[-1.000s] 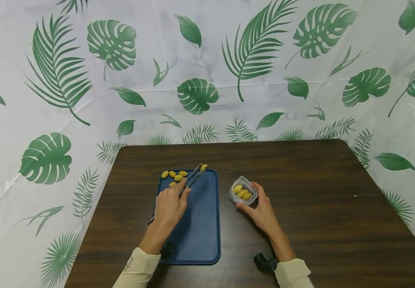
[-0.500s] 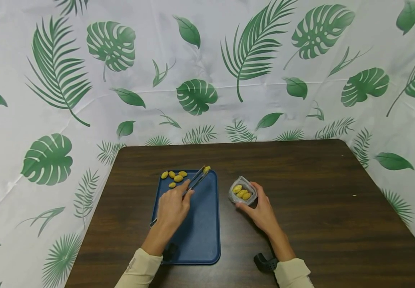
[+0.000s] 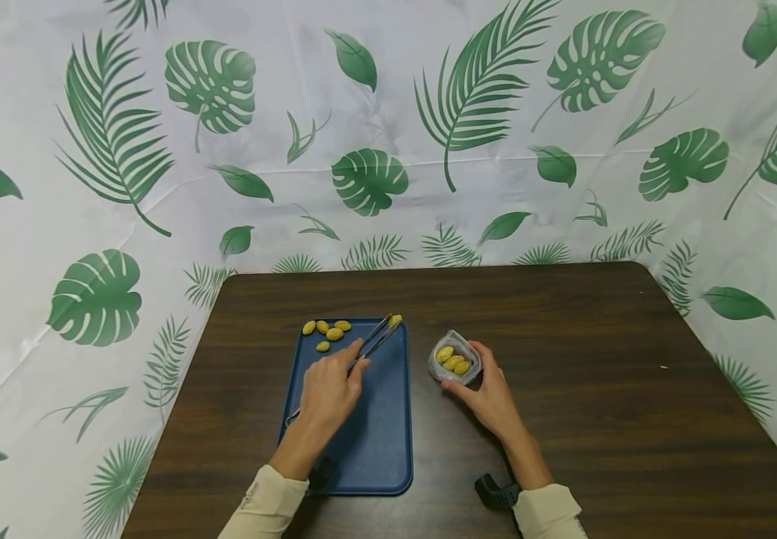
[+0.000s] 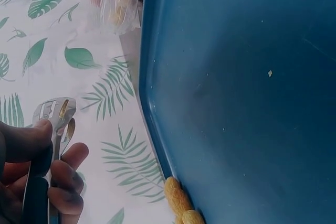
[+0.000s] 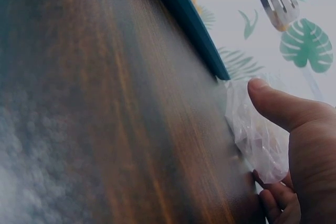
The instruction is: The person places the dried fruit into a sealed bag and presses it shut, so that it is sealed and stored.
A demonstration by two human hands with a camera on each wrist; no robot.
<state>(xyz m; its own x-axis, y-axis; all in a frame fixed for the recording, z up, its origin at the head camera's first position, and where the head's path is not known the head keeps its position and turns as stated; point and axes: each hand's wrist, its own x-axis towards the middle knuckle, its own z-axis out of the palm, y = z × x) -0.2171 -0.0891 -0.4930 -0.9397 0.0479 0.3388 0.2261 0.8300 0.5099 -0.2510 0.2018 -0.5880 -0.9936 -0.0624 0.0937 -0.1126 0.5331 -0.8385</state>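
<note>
Metal tongs (image 3: 376, 341) with slotted tips are gripped in my left hand (image 3: 326, 389), slanting over the upper right of a blue tray (image 3: 376, 442). Between the tips sits one peanut in its shell (image 3: 395, 320); the left wrist view shows part of it through the slots of the tongs (image 4: 54, 113). My right hand (image 3: 495, 393) holds a small clear plastic bag (image 5: 260, 142) by its right side, thumb and fingers round it. The bag's mouth faces up, and several peanuts (image 3: 453, 360) lie inside. Further peanuts (image 3: 334, 334) rest in the tray's far left corner.
The tray lies on a dark wood table (image 3: 597, 359), just left of the bag. A black wrist strap piece (image 3: 496, 492) is by the right sleeve. Behind the table hangs a white leaf-print cloth (image 3: 375, 112). A tiny yellow fragment (image 3: 664, 367) lies far right.
My left hand has moved right with the tongs and the peanut in them, toward the tray's upper right corner. My right hand and the bag have stayed in place.
</note>
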